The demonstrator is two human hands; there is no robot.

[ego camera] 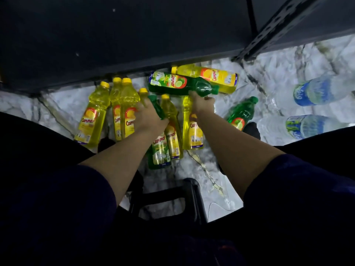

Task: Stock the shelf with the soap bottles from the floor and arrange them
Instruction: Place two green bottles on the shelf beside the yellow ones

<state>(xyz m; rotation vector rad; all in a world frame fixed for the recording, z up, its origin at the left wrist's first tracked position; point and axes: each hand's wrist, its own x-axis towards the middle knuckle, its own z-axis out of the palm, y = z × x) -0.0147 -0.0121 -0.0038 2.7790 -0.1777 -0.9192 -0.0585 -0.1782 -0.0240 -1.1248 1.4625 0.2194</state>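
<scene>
Head view, water bottles [315,91] right of soap bottles [123,110]

The white, dark-veined marble floor [217,164] carries a cluster of yellow plastic soap bottles [92,114] lying beside the dark metal shelf [124,45]; clear water bottles [315,91] lie right of them.

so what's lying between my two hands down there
In the head view, between the left hand and the right hand lie a green soap bottle and a yellow soap bottle on the floor.
</scene>
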